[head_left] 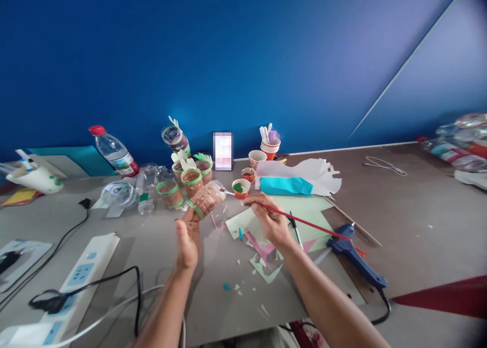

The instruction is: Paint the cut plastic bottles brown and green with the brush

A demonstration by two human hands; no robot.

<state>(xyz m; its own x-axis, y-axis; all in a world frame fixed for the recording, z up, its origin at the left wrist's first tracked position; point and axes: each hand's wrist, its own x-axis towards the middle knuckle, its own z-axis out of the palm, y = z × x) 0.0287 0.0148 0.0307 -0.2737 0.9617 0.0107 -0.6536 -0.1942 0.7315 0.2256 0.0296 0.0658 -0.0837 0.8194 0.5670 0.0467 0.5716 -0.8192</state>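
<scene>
My left hand [187, 246] holds up a cut plastic bottle piece [208, 198], tilted on its side. Its fingers go into the green-rimmed open end, and the thumb stands apart outside. Brown paint covers most of the piece; its far end looks clear. In my right hand [269, 221] is a paintbrush [304, 220] with a long red handle, pinched near its front. The brush tip is at the far end of the bottle piece; whether it touches I cannot tell. Just behind it stand a paper cup with green paint [240, 187] and a cup with brown paint [248, 174].
Several brown-painted bottle cups [191, 182] with leaf shapes stand behind my left hand. A glue gun [355, 256] lies right of my right arm, near paper scraps [266, 267]. A power strip [81, 277] with cables is at left, a bottle [116, 152] behind it.
</scene>
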